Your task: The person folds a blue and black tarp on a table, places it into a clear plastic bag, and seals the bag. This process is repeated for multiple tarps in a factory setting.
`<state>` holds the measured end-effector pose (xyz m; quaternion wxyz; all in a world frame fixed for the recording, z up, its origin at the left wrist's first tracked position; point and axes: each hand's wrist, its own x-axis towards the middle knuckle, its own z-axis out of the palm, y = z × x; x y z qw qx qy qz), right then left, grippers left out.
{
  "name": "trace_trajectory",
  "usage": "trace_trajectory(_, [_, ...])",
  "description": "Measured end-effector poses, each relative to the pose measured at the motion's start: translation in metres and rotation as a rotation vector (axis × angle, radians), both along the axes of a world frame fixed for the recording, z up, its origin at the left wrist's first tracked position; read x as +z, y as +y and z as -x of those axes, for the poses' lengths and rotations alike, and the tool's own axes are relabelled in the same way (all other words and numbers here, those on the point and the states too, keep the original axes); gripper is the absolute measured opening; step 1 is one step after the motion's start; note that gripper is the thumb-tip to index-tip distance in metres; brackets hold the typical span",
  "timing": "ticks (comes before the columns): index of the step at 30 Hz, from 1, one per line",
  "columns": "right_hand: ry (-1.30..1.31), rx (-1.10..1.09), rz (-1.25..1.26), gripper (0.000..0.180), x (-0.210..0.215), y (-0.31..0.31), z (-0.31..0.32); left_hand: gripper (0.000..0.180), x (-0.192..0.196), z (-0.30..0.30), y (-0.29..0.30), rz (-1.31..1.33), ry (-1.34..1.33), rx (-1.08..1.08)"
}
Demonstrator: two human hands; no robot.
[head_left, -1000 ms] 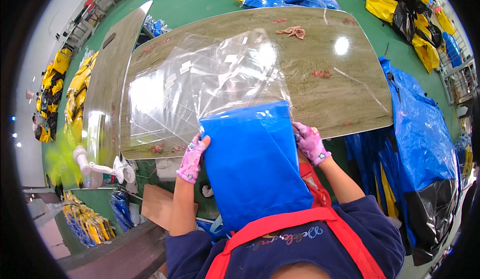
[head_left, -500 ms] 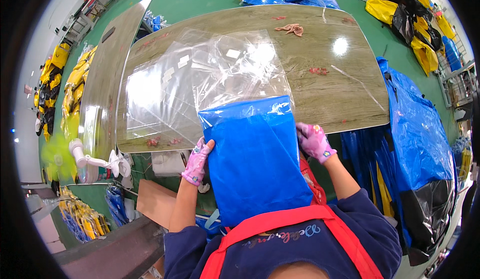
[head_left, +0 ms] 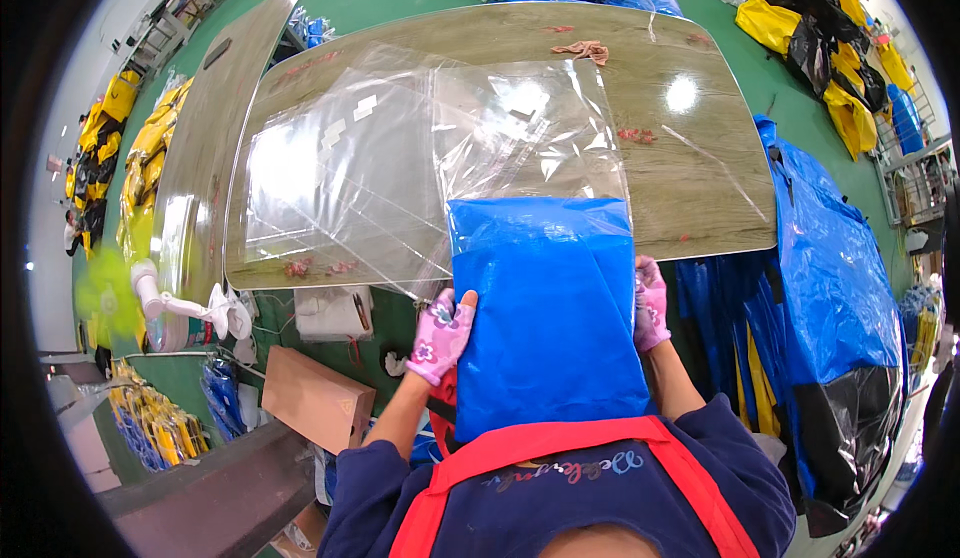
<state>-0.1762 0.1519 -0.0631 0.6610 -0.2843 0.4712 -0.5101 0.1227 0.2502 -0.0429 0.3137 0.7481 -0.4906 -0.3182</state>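
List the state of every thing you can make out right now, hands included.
Blue sheet: folded, upper end under clear film.
Clear bag: wrinkled, spread on the table beyond the sheet.
Left hand: gloved, gripping the sheet's left edge, thumb on top.
Right hand: gloved, curled at the right edge, grip partly hidden.
Loose clear bags: flat, overlapping.
Rag: crumpled.
Fan: green blades blurred, apparently spinning.

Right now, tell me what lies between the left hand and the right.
In the head view, the blue sheet lies between the left hand and the right hand, its far end inside the clear bag.
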Motion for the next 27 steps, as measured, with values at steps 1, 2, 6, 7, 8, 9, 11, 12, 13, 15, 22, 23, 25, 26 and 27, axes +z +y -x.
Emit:
trace_trajectory(1, [0.135,0.062,0.095,0.016,-0.018,-0.001,0.019,0.033,0.016,-0.003,-0.01,0.192,-0.142,0.013])
trace_trajectory(2, [0.334,0.115,0.192,0.02,-0.016,0.001,0.019,0.036,0.038,-0.008,-0.026,0.154,0.027,0.073])
trace_trajectory(6, [0.647,0.817,0.197,0.019,0.027,-0.017,0.036,0.065,0.007,-0.031,-0.074,0.065,0.103,0.143])
trace_trajectory(7, [0.645,0.962,0.127,0.019,0.05,-0.028,0.04,0.064,0.026,-0.021,-0.085,-0.001,0.346,0.175])
trace_trajectory(8, [0.681,0.828,0.379,0.023,0.028,-0.038,0.053,0.06,0.037,-0.017,-0.09,-0.09,0.643,0.136])
trace_trajectory(9, [0.733,0.541,-0.026,0.033,0.054,-0.042,0.033,0.058,0.039,-0.014,-0.09,-0.135,0.688,0.125])
trace_trajectory(11, [0.536,0.456,0.024,0.044,0.048,-0.049,0.029,0.054,0.044,-0.001,-0.083,-0.238,0.778,0.083])
trace_trajectory(12, [0.282,0.424,-0.054,0.049,0.056,-0.041,0.017,0.057,0.067,0.015,-0.075,-0.242,0.829,0.165])
trace_trajectory(13, [0.027,0.387,-0.128,0.057,0.065,-0.032,0.009,0.059,0.064,0.015,-0.064,-0.259,0.842,0.139])
trace_trajectory(15, [0.132,0.558,0.26,0.07,0.067,-0.009,0.01,0.064,0.054,0.002,-0.036,-0.282,0.865,0.096])
trace_trajectory(22, [0.597,0.367,0.109,0.025,0.041,0.063,0.004,0.073,0.016,0.001,0.031,-0.062,0.524,-0.062])
trace_trajectory(23, [0.806,0.453,0.182,0.028,0.044,0.057,0.007,0.073,0.012,-0.003,0.029,0.054,0.309,-0.121])
trace_trajectory(25, [0.589,0.66,0.113,0.037,0.062,0.033,0.014,0.077,0.022,-0.02,0.005,0.305,0.295,-0.001])
trace_trajectory(26, [0.608,0.582,0.313,0.042,0.042,0.02,0.025,0.08,0.041,-0.019,-0.014,0.141,0.297,0.091])
trace_trajectory(27, [0.636,0.494,0.511,0.047,0.024,0.006,0.035,0.083,0.062,-0.02,-0.035,-0.019,0.288,0.185])
